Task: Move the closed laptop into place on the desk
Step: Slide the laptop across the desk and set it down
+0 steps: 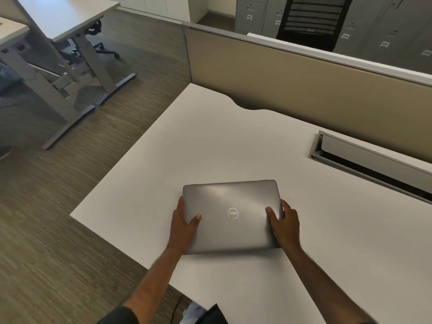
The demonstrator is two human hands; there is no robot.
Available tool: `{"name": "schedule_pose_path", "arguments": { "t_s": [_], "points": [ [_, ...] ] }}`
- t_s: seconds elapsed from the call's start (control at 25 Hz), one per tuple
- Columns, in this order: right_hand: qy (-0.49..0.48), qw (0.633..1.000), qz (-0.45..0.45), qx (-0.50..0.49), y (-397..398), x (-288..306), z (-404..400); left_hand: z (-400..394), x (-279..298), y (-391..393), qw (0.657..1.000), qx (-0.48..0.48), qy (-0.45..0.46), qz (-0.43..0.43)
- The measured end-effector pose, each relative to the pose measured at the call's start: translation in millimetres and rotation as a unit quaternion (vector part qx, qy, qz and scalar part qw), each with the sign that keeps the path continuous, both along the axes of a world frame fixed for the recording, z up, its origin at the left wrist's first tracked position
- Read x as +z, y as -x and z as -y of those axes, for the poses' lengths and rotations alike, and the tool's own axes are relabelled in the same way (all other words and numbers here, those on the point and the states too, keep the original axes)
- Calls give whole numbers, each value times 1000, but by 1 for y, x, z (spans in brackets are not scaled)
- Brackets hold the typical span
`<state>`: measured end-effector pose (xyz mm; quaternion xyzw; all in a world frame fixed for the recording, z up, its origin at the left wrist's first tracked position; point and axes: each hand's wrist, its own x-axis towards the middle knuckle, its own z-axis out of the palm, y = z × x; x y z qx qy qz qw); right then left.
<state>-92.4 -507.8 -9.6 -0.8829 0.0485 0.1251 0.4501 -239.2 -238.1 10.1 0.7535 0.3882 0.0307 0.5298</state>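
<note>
**Evidently a two-handed job, gripped at the side edges**

The laptop (232,216), lid shut, lies flat on the desk (233,141), near the front edge and left of centre. The left hand (184,222) clasps its left edge and the right hand (284,224) its right edge, thumbs on the lid, fingers curled over the sides. It looks rigid, fairly weighty and smooth, so likely slippery; side edges suit best. Fingertips under the sides are hidden, and whether it rests or is lifted is unclear.

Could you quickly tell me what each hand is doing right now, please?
Left hand: gripping the laptop's left edge.
Right hand: gripping its right edge.
</note>
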Motion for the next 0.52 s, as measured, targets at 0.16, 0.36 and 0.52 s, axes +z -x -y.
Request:
{"name": "schedule_pose_path", "arguments": {
  "t_s": [0.16,0.36,0.52],
  "points": [
    [2,1000,-15,-7,17,-11,8,6,-8,9,1000,-11,2,-15],
    [18,1000,-5,-4,25,-17,12,9,-14,14,999,-24,4,-38],
    [46,999,13,5,28,-20,12,9,-15,14,998,-47,-19,-46]
  ]
}}
